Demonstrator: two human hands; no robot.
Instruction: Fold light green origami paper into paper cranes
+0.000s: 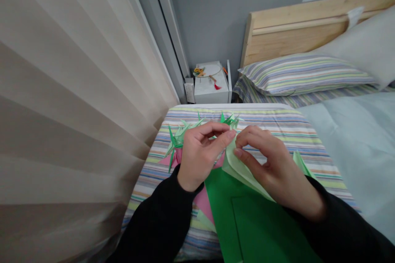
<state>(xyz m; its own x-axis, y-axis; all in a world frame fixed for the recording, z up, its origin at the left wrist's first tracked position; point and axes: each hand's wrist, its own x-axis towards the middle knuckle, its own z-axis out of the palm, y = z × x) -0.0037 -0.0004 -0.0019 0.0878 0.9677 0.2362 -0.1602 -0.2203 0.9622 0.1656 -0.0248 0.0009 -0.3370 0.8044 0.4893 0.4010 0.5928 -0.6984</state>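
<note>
A light green sheet of origami paper [243,170], partly folded over, is held up between my two hands. My left hand [203,148] pinches its upper left corner between thumb and fingers. Along the upper edge, my right hand [265,160] is closed on the paper with thumb and forefinger. Below lies a dark green sheet [253,218], with pink paper [203,202] showing under its left side. Folded green paper cranes [177,137] are heaped beyond my left hand, and more green folded pieces [230,120] sit just behind the hands.
A striped cloth [157,197] covers the table. Another green paper piece [302,164] lies by my right forearm. A pleated curtain [77,111] hangs at left; a bed with a striped pillow [308,74] stands at right. A white nightstand [211,90] is behind the table.
</note>
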